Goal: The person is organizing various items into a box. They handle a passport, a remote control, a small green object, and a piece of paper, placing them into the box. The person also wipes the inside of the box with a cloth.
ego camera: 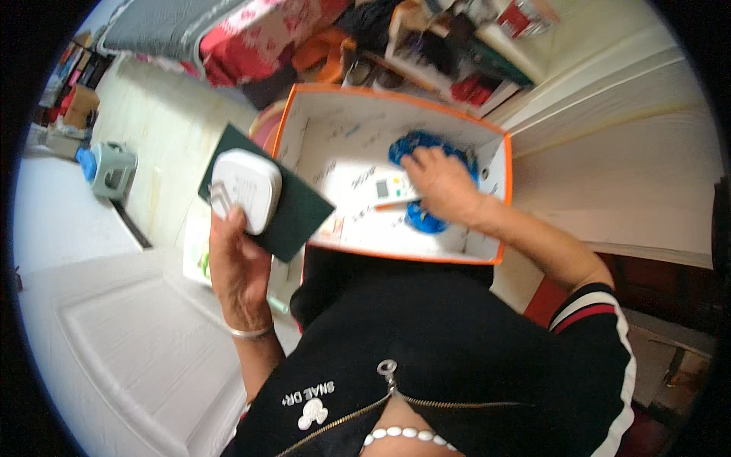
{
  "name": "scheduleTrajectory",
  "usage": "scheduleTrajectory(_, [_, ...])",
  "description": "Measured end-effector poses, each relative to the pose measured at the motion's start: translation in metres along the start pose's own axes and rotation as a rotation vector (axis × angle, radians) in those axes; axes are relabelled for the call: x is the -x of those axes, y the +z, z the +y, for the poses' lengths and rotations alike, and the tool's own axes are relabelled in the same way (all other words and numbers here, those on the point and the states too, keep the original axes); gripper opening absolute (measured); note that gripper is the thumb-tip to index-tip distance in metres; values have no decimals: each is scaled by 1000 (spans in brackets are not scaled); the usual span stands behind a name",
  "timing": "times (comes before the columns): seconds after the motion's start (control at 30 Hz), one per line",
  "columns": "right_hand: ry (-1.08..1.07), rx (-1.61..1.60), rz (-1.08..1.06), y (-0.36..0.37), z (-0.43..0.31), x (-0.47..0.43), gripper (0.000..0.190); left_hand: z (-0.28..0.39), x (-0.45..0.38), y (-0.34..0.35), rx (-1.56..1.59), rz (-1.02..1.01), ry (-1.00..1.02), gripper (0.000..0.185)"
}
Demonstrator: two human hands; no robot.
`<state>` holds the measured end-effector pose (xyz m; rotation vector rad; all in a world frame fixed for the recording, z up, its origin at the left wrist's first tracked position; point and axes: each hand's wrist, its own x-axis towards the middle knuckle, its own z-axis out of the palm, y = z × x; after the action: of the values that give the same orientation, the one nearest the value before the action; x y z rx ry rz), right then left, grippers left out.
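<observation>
My left hand (237, 260) holds a dark green flat booklet or card (297, 214) together with a rounded white plug-in device (251, 185) that has metal prongs. The thumb presses on the white device, which lies over the green piece. In front of me is a white box with an orange rim (400, 254). Inside it, my right hand (442, 183) rests with its fingertips against crumpled blue plastic (420, 143); its grip is hidden. A white remote control (385, 191) lies partly under that hand. Close by are an orange stick-like thing (391, 205) and a second blue bundle (425, 220).
A cluttered white shelf (497, 103) stands beyond the box, with shoes (360, 73) beside it. A bed with a grey cover (160, 34) is at the far left. On the left are a grey-green jug with a blue cap (114, 168) and a white panelled door (143, 343).
</observation>
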<state>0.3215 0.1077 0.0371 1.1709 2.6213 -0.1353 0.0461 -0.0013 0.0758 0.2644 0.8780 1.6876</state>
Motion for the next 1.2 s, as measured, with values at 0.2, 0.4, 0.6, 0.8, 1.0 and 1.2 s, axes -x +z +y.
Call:
scheduleTrajectory(0.2, [-111, -173, 82, -2, 4, -10, 24, 1, 4, 20, 46, -73, -51, 59])
scheduleTrajectory(0.4, [133, -713, -98, -47, 24, -8, 40, -2, 0, 25, 62, -83, -78, 59])
scheduleTrajectory(0.6, [-77, -1896, 183, -137, 44, 12, 59, -5, -2, 18, 50, -112, -63, 56])
scheduleTrajectory(0.8, [-213, -2177, 333, -165, 68, 0, 55, -6, -2, 20, 59, -122, -83, 58])
scheduleTrajectory(1.0, [-72, -2264, 43, -130, 49, -17, 46, -9, -5, 20, 45, -165, -77, 60])
scheduleTrajectory(1.2, [143, -1490, 19, -83, 19, -14, 57, -9, 0, 15, 52, -121, -82, 59])
